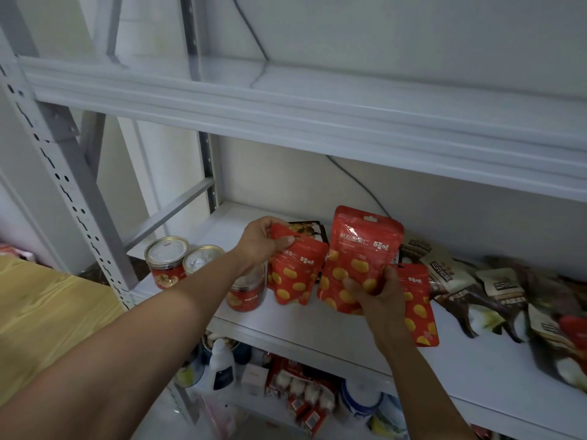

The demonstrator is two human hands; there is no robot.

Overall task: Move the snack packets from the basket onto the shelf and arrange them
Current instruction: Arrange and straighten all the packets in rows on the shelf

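My left hand (262,239) grips the top corner of a red snack packet (293,276) with yellow pieces printed on it, held upright on the white shelf (333,325). My right hand (376,289) holds the lower part of a second, taller red packet (362,252), upright just to the right of the first. A third red packet (419,309) lies flat on the shelf behind my right wrist. The basket is out of view.
Three clear-lidded cans (165,262) with red labels stand at the shelf's left end. Dark and beige snack bags (495,290) lie strewn to the right. A dark packet (309,228) rests behind my left hand. Bottles and boxes (222,363) fill the lower shelf. A wooden surface (47,312) is at left.
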